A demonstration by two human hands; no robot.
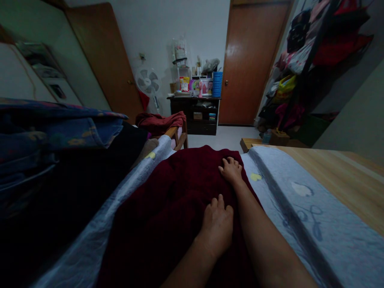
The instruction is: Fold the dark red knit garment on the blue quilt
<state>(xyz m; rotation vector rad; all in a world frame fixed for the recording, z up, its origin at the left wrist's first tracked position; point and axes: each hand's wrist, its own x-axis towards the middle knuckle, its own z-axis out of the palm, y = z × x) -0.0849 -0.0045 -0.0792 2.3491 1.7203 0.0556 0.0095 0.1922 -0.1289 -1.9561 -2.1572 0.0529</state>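
Observation:
A dark red cloth [168,200] lies spread over a light blue patterned sheet [279,180], with soft wrinkles across its middle. My left hand [218,222] rests on the cloth right of its middle, fingers apart and pointing away from me. Farther off, near the cloth's right edge, my right hand [232,170] lies palm down with its fingers spread and slightly bent. Neither hand holds anything; both touch the cloth's surface.
Dark and blue floral clothes [66,132] are piled at the left. A reddish cloth [160,122] hangs over a wooden frame beyond the sheet. Bare wooden boards [339,164] lie at the right. Farther back stand a fan [148,82] and a dark cabinet [193,126].

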